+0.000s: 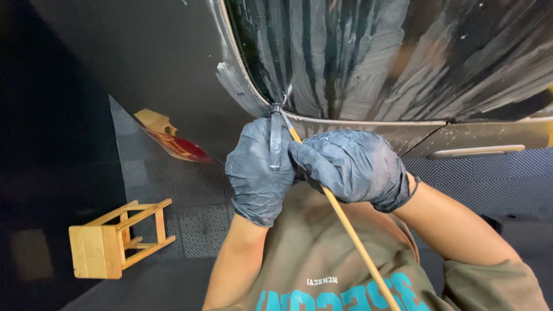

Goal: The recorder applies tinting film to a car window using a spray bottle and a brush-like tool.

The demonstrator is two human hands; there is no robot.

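Thin wooden stick (352,237), running up from the chest to the curved seam where wet, streaked window glass (368,52) meets dark body panel (173,75). Clamped in the gloved right hand (352,167), fingers curled tight round the shaft, probably to steady the tip at the edge. Beside it, touching, the gloved left hand (258,174), wrapped closed about a dark slim tool (275,141) held upright at the same seam. Farther left, a wooden stool (118,239).
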